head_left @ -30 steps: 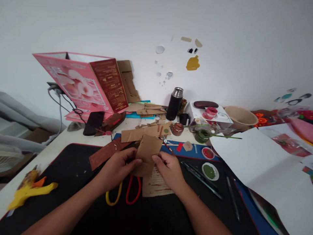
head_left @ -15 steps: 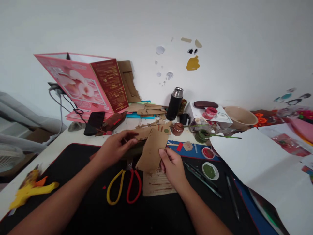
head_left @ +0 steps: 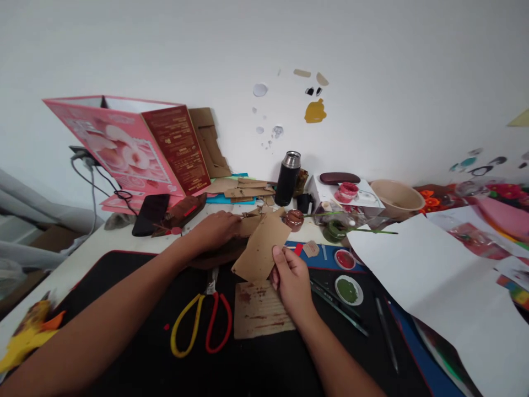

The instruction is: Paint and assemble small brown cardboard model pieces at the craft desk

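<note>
My right hand (head_left: 291, 275) pinches the cardboard piece (head_left: 261, 249) beyond the scissors (head_left: 202, 325), left hand (head_left: 215, 231) on scraps (head_left: 250, 224), grip unclear; I'd steady its corner.

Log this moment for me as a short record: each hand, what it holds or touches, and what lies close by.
right hand: pinches cardboard piece by its lower right edge, lifted
left hand: on cardboard scraps behind it; grip unclear
black mat: bears scissors and stained card
near right hand: green paint dish
</note>
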`<state>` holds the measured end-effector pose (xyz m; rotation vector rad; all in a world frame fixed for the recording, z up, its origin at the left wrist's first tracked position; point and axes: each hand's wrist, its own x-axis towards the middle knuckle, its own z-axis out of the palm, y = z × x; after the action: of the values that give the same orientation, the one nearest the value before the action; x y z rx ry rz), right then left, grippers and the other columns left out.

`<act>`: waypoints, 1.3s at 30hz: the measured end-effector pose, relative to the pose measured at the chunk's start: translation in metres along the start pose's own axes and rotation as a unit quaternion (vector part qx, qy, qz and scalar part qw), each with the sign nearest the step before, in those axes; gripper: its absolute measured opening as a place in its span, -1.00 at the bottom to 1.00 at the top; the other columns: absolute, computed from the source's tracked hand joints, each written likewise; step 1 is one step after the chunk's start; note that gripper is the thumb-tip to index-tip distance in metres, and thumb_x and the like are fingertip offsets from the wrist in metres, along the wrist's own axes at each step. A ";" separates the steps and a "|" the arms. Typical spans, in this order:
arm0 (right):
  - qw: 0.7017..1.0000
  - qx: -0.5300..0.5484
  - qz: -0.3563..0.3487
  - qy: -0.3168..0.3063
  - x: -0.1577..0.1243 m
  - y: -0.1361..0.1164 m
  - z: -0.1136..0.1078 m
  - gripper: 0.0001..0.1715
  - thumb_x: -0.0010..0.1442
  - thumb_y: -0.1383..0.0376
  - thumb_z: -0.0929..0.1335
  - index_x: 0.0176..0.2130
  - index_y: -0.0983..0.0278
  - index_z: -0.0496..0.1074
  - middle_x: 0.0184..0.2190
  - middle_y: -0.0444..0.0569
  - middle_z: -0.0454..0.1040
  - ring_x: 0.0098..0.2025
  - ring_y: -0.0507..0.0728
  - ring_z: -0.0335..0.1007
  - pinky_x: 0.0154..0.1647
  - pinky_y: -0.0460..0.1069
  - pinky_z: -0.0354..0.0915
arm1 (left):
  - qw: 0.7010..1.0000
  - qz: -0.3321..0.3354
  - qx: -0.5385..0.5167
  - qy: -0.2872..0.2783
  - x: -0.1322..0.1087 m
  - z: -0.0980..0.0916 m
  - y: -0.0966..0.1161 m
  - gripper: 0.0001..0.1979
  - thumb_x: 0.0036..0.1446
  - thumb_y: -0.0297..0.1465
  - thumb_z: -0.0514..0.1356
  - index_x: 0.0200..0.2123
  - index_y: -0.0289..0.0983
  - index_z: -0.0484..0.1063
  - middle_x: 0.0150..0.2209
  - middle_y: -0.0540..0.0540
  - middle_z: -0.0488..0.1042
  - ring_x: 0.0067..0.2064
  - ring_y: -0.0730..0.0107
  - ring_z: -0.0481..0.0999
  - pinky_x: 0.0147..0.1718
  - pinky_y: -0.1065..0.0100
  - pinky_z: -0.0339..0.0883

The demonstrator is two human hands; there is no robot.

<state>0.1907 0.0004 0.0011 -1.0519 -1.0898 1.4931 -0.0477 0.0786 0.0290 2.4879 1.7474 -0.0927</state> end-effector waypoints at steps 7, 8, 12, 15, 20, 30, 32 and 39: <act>0.999 -0.018 0.005 -0.042 -0.008 -0.004 0.006 -0.28 0.20 -0.35 0.39 -0.47 0.18 0.25 -0.71 -0.30 0.16 -0.68 -0.04 0.04 -0.66 -0.11 -0.02 | 0.999 0.032 -0.007 -0.006 0.001 0.010 -0.019 -0.49 0.29 -0.36 0.18 0.30 -0.20 0.43 0.15 -0.29 0.58 0.14 0.00 0.55 0.11 0.15 0.39; 0.999 -0.022 0.005 -0.045 -0.008 -0.003 0.006 -0.29 0.21 -0.34 0.39 -0.46 0.18 0.25 -0.71 -0.29 0.17 -0.68 -0.03 0.05 -0.65 -0.10 -0.01 | 0.999 0.040 -0.011 -0.004 0.001 0.010 -0.019 -0.50 0.29 -0.34 0.17 0.28 -0.21 0.44 0.14 -0.29 0.58 0.14 -0.02 0.56 0.11 0.14 0.39; 0.998 -0.044 -0.011 -0.050 -0.009 0.002 0.005 -0.33 0.28 -0.29 0.37 -0.44 0.19 0.28 -0.68 -0.27 0.17 -0.65 -0.02 0.07 -0.63 -0.09 0.01 | 0.998 0.059 -0.016 -0.006 0.002 0.006 -0.014 -0.59 0.35 -0.27 0.10 0.15 -0.27 0.52 0.07 -0.34 0.61 0.09 -0.08 0.57 0.05 0.09 0.40; 0.996 -0.065 -0.026 -0.052 -0.009 0.004 0.004 -0.35 0.32 -0.27 0.34 -0.44 0.19 0.29 -0.65 -0.25 0.18 -0.63 -0.01 0.10 -0.62 -0.09 0.01 | 0.997 0.066 -0.033 -0.007 0.003 0.004 -0.010 -0.64 0.32 -0.27 0.13 0.10 -0.24 0.54 0.02 -0.33 0.63 0.06 -0.06 0.59 0.03 0.10 0.42; 0.993 -0.097 -0.033 -0.065 -0.011 0.004 0.005 -0.38 0.36 -0.22 0.32 -0.44 0.19 0.28 -0.63 -0.24 0.19 -0.60 0.01 0.11 -0.58 -0.08 0.02 | 0.997 0.056 -0.053 -0.017 0.006 0.004 -0.008 -0.68 0.30 -0.28 0.15 0.02 -0.19 0.59 -0.03 -0.28 0.65 0.00 -0.01 0.62 -0.02 0.17 0.44; 0.987 -0.125 -0.054 -0.080 -0.017 0.000 0.007 -0.48 0.41 -0.10 0.31 -0.41 0.20 0.35 -0.62 -0.21 0.24 -0.54 0.04 0.16 -0.53 -0.08 0.06 | 0.999 0.009 -0.046 0.026 0.021 0.003 -0.049 -0.42 0.20 -0.17 0.21 0.25 -0.23 0.49 0.23 -0.26 0.56 0.24 -0.03 0.52 0.25 0.13 0.32; 0.985 -0.139 -0.061 -0.080 -0.019 -0.001 0.007 -0.47 0.41 -0.09 0.31 -0.43 0.20 0.33 -0.61 -0.21 0.24 -0.53 0.04 0.16 -0.52 -0.08 0.05 | 0.999 -0.015 -0.029 0.028 0.028 -0.004 -0.054 -0.39 0.19 -0.13 0.23 0.26 -0.24 0.49 0.19 -0.27 0.58 0.21 -0.07 0.54 0.21 0.11 0.35; 0.972 -0.200 -0.093 -0.082 -0.019 -0.005 0.008 -0.47 0.42 0.00 0.31 -0.49 0.21 0.26 -0.59 -0.21 0.24 -0.52 0.02 0.12 -0.48 -0.05 -0.02 | 0.999 -0.030 0.029 0.018 0.060 -0.010 -0.064 -0.50 0.28 -0.19 0.15 0.17 -0.32 0.54 0.11 -0.37 0.61 0.16 -0.13 0.56 0.16 0.11 0.35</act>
<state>0.1874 -0.0188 0.0090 -1.0725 -1.6095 1.2543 -0.0875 0.1568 0.0294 2.4923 1.8609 -0.1060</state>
